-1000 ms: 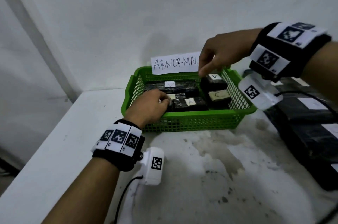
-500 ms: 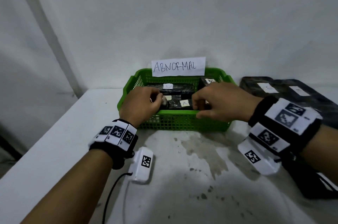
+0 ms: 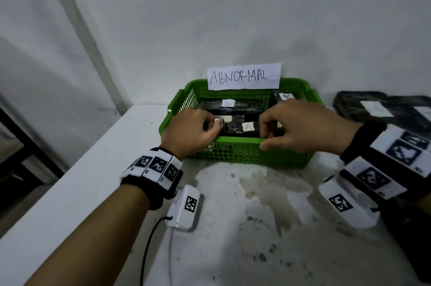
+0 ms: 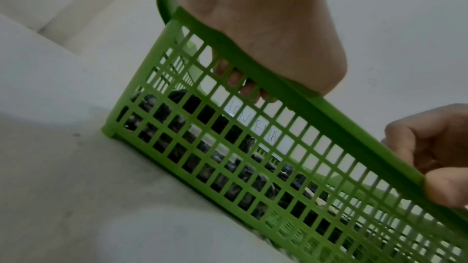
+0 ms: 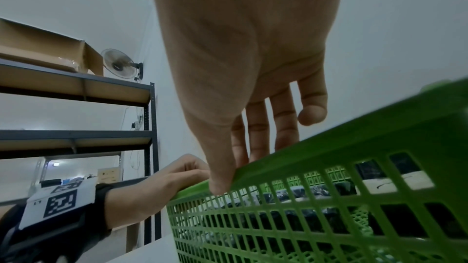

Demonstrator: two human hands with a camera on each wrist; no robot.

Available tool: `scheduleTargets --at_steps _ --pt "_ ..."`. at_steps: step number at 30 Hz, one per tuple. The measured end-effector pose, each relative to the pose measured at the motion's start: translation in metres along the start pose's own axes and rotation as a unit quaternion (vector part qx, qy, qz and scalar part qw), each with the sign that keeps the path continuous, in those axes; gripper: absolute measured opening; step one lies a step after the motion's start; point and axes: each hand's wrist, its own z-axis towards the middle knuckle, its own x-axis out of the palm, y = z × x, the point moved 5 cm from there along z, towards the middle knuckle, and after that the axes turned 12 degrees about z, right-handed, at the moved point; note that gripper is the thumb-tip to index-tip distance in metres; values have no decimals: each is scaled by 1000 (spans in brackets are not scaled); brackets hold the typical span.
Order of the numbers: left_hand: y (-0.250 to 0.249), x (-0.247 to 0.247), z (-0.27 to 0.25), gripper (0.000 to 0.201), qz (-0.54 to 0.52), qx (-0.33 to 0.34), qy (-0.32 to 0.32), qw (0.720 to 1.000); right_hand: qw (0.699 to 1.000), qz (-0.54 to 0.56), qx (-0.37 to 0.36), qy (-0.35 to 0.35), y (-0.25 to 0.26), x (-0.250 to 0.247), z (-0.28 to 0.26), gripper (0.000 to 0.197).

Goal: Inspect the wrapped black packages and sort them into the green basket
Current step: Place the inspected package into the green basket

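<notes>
Head view: left hand (image 3: 191, 131) and right hand (image 3: 300, 127) each pinch an end of a package (image 3: 235, 128) inside the basket (image 3: 245, 152). Step, judged: settling it among the others. Next: let go, fetch another.

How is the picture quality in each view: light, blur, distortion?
Head view: dim, even light, wall lines bowed, paper sign readable. Left wrist view: soft and hazy, green basket slightly smeared. Right wrist view: right hand close and stretched, shelf sharper.

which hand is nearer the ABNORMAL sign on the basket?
Right, marginally. The right hand sits at the near rim of the green basket, almost under the ABNORMAL sign. The left hand holds the near-left corner, further off to the side.
</notes>
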Motion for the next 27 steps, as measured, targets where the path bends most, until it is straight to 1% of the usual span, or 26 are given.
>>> scheduleTargets --at_steps 5,12,15,19,25,27 --pt "3 9 5 49 -17 16 25 999 1000 23 12 0 -3 0 -5 27" --pt "7 15 8 51 -6 30 67 997 1000 5 5 19 -2 -4 2 29" --pt "6 15 8 53 3 47 66 997 999 3 10 37 -1 -4 7 29" --pt "4 13 4 53 8 47 64 997 996 39 41 66 -6 -1 6 29" --pt "4 16 9 50 19 27 177 984 991 74 66 86 -2 -1 4 31" --pt "5 13 11 48 11 22 190 981 991 69 78 81 -1 -4 5 31"
